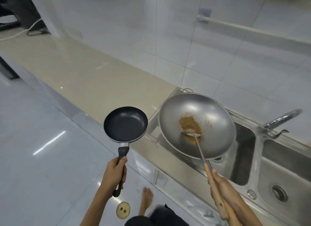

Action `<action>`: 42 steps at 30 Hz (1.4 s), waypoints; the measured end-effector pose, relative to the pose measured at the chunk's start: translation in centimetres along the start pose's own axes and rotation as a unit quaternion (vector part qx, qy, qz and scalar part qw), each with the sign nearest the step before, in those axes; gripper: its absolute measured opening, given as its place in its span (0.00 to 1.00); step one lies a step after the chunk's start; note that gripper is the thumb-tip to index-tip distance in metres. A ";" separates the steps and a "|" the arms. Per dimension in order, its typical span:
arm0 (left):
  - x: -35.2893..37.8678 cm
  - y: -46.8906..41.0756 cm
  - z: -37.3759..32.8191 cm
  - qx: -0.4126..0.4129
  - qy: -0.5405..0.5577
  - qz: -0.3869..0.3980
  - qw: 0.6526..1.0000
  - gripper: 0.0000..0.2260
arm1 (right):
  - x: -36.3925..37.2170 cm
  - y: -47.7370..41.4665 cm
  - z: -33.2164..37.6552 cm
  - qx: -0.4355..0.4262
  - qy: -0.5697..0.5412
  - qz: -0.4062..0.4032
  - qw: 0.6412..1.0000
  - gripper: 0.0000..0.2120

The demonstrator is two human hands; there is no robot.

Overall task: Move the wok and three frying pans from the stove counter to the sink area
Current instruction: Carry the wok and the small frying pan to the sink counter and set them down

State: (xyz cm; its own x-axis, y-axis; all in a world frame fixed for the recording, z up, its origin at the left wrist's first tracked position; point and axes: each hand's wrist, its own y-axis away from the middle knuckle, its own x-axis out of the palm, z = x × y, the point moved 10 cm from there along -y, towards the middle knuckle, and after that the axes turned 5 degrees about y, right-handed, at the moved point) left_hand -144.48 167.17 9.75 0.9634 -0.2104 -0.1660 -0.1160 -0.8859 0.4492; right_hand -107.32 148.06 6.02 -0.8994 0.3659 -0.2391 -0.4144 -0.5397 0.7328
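Presently: wok, steel, held tilted over the near left basin of the sink, long wooden handle running back and right into the right hand, closed round it together with the spatula, whose blade rests on brown residue. Frying pan, small, black, level, above the counter edge just left of the sink; handle pointing back into the left hand, clenched. Right hand nearer the basin; likely set-down straight ahead and down.
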 end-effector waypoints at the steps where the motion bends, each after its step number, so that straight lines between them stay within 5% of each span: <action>1: -0.3 -1.4 -0.4 0.001 -0.003 0.006 1.000 0.15 | 0.2 -0.8 0.5 0.002 0.005 -0.012 1.000 0.29; 22: -4.6 -25.8 -7.4 0.017 -0.078 0.069 0.994 0.16 | 9.7 -8.1 11.7 0.001 0.008 -0.121 0.993 0.32; 42: -6.1 -43.3 -11.4 0.009 -0.161 0.180 0.970 0.15 | 18.0 -11.0 13.2 0.047 -0.080 -0.217 0.972 0.32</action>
State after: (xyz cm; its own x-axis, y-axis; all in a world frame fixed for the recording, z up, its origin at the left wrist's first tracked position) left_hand -142.55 211.51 1.30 0.7352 -0.6228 -0.2677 -0.4379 -0.7377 0.5138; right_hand -117.10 170.60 2.08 -0.6068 0.6608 -0.4417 -0.7280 -0.2391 0.6425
